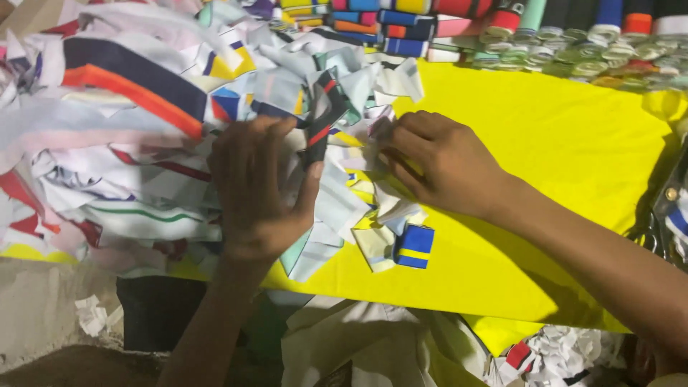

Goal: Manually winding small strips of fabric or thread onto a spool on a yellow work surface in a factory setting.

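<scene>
My left hand [254,183] presses flat on the edge of a big heap of fabric scraps [122,122], white with coloured stripes, its thumb beside a dark strip with red edging [322,118]. My right hand [441,161] has its fingers curled into small white scraps [362,154] at the heap's right edge. Both hands rest on a bright yellow cloth [559,165] spread over the table. A folded blue piece with a yellow stripe [414,246] lies just below the right hand.
Rolls of coloured ribbed trim and tape [545,36] line the far edge. Scissors [648,236] lie at the right edge. Pale cloth and more scraps [559,355] hang below the near edge.
</scene>
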